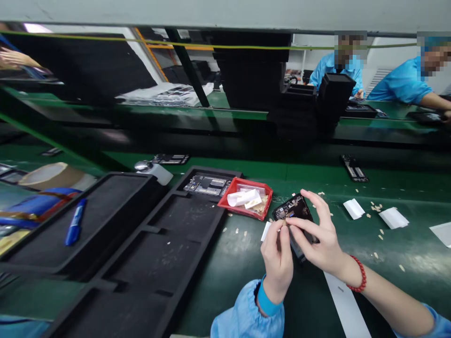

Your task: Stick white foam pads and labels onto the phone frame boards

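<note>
- The big green table (pixel 246 263) has lots of room, so it looks best to keep the work low and close over it. Then a dropped bit lands on the table.
- The long black tray (pixel 151 263) lies to the left. One open phone body (pixel 207 184) sits in its far slot. The near slots hold nothing.
- The small red box (pixel 230 203) sits just past the hands. It holds white paper bits. I think peeled bits belong there, not on the table, where many tan scraps (pixel 377 207) lie already.
- The open phone (pixel 294 211) is held up just over the table, near the red box and tilted toward the person.
- The right hand (pixel 322 239) wraps around the phone from the right side. Its fingers are spread and curled on the edge. A firm, soft hold looks right, so the phone does not wiggle.
- The left hand (pixel 277 256) is closed to a pinch at the phone's near edge. It pinches something very small and tan. I cannot tell what it is.
- For such a tiny piece, slow and careful moves seem best. Press with fingertips only, and keep off the bare parts inside.
</note>
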Tool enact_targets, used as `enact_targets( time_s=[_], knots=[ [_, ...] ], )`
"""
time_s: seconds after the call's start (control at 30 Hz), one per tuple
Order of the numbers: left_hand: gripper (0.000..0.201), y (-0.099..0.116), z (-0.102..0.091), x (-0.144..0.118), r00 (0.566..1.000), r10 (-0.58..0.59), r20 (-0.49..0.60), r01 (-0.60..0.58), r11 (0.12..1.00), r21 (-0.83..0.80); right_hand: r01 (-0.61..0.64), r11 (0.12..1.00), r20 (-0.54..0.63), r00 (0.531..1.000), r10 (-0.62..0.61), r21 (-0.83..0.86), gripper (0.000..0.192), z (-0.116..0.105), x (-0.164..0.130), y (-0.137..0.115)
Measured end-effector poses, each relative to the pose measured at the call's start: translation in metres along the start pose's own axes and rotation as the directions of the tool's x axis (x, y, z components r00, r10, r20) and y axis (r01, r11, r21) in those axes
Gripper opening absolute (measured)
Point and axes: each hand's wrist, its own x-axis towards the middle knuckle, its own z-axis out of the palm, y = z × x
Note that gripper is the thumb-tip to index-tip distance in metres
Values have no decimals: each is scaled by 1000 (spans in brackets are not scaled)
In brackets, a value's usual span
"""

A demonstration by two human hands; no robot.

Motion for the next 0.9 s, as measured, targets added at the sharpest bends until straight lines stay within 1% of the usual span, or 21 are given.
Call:
enact_targets(
  time_s=[0.1,0.17,0.23,0.3,0.37,0.4,0.43,0.47,0.5,0.57,0.6,0.63,0.7,0.77,0.8,0.87,0.9],
  knots=[
    [33,-2,0,-1,1000,-1,-4,1,1000,13,-170,982,50,985,166,81,12,-1,5,3],
    [31,-3,0,-1,1000,0,-5,0,1000,15,-243,960,102,968,230,143,7,0,8,4],
    [29,-3,0,-2,1000,1,-1,-1,1000,8,-231,959,135,968,210,164,7,0,9,6],
    [26,-3,-1,-3,1000,-7,4,7,1000,-7,-135,984,137,983,118,118,7,-1,10,7],
    [25,-2,-1,-3,1000,-29,5,29,999,-29,-14,999,149,989,6,49,9,-4,11,7],
    [25,-1,-1,-3,999,-46,0,46,998,-43,29,999,171,985,-37,45,10,-7,12,6],
    [26,0,-1,-2,998,-66,-9,65,996,-61,47,996,188,980,-61,75,10,-11,15,5],
    [28,0,-2,-1,996,-89,-26,87,993,-82,32,991,187,981,-56,128,9,-15,20,5],
    [29,1,-3,0,992,-117,-54,110,988,-106,-6,981,159,987,-26,193,9,-18,26,6],
    [27,1,-5,4,975,-182,-131,160,974,-162,-112,952,94,992,88,286,12,-19,45,11],
    [24,0,-6,6,961,-218,-172,184,965,-189,-160,941,86,986,140,298,13,-14,57,15],
    [23,-1,-7,9,945,-251,-210,207,955,-213,-195,937,109,979,171,290,15,-6,69,21],
    [28,-4,-9,15,916,-306,-261,243,938,-248,-230,938,264,951,160,260,21,19,92,33],
    [39,-7,-10,20,895,-340,-288,266,926,-267,-245,941,427,895,126,236,28,50,108,45],
    [44,-9,-11,23,889,-351,-294,273,922,-274,-250,942,487,866,115,222,29,65,112,50],
    [49,-11,-11,27,881,-367,-298,284,914,-288,-256,945,574,813,97,203,25,86,115,57],
    [50,-12,-12,28,878,-374,-299,288,911,-296,-257,945,602,794,88,201,23,91,113,59]
  ],
)
